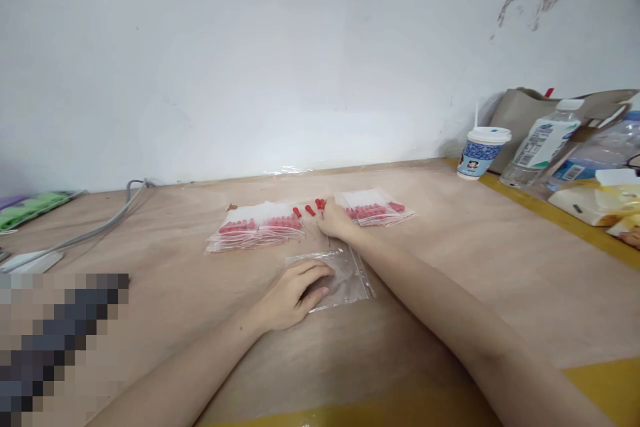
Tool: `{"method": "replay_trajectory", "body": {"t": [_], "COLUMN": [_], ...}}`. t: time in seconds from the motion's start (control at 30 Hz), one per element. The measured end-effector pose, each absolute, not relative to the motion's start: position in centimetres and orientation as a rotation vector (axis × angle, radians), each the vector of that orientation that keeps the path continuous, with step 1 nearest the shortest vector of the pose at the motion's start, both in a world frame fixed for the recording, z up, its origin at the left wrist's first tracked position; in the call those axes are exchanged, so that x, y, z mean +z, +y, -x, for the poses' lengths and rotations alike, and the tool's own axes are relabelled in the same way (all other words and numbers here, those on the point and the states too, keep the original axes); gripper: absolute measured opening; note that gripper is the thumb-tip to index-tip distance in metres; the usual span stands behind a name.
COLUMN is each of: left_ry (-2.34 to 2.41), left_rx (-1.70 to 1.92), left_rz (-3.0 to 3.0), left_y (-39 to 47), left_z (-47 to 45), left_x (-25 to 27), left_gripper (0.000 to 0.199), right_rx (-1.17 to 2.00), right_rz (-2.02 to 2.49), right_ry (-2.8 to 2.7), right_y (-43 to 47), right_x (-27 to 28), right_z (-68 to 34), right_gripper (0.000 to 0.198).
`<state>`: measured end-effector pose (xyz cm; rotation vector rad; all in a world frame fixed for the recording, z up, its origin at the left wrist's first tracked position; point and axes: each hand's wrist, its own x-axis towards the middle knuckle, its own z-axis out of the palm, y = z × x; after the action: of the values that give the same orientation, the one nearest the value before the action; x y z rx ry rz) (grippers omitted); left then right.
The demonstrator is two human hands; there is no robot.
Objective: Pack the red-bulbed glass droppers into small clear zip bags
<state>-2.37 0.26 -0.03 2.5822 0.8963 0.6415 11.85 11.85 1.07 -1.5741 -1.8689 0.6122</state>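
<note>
Reaching in among the loose red-headed pieces (310, 211), which lie between the left packet stack (260, 232) and right packet stack (369, 205) on the surface (465, 240). Right hand (336, 221): fingers at the rightmost heads; cannot tell whether they pinch. Left hand (291, 292): thumb and fingers apart, over the clear bag (347, 280). Judged step: picking up pieces. Next move likely calls for a light, secure pinch on the heads.
</note>
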Motion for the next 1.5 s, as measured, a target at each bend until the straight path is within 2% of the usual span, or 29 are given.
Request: {"method": "replay_trajectory", "body": {"t": [0.17, 0.33, 0.57, 0.63, 0.8, 0.9, 1.5], "left_ry": [0.892, 0.894, 0.850, 0.838, 0.820, 0.826, 0.796], "left_rx": [0.645, 0.659, 0.633, 0.611, 0.525, 0.494, 0.539], "left_rz": [-2.582, -2.570, -2.604, -2.607, -2.584, -2.603, -2.652], "left_y": [0.3, 0.3, 0.7, 0.7, 0.6, 0.5, 0.6], "left_z": [2.4, 2.4, 2.4, 2.5, 2.7, 2.9, 3.0], "left_x": [0.0, 0.0, -0.1, 0.0, 0.5, 0.3, -0.1], "left_gripper": [0.025, 0.026, 0.027, 0.027, 0.030, 0.031, 0.039], "right_rx": [0.593, 0.540, 0.989, 1.106, 1.209, 1.224, 1.067], "right_rz": [1.639, 1.598, 1.254, 1.209, 1.124, 1.101, 1.017], "right_ry": [-1.834, -1.750, -1.526, -1.425, -1.222, -1.185, -1.210], "right_y": [12.0, 12.4, 7.9, 6.0, 3.0, 2.6, 3.2], "right_x": [1.0, 1.4, 0.9, 0.2, -0.8, -1.3, -2.5], "right_z": [-14.8, -16.9, -22.5, -23.7, -24.0, -23.3, -22.8], "right_gripper": [0.034, 0.044, 0.023, 0.033, 0.073, 0.084, 0.074]}}
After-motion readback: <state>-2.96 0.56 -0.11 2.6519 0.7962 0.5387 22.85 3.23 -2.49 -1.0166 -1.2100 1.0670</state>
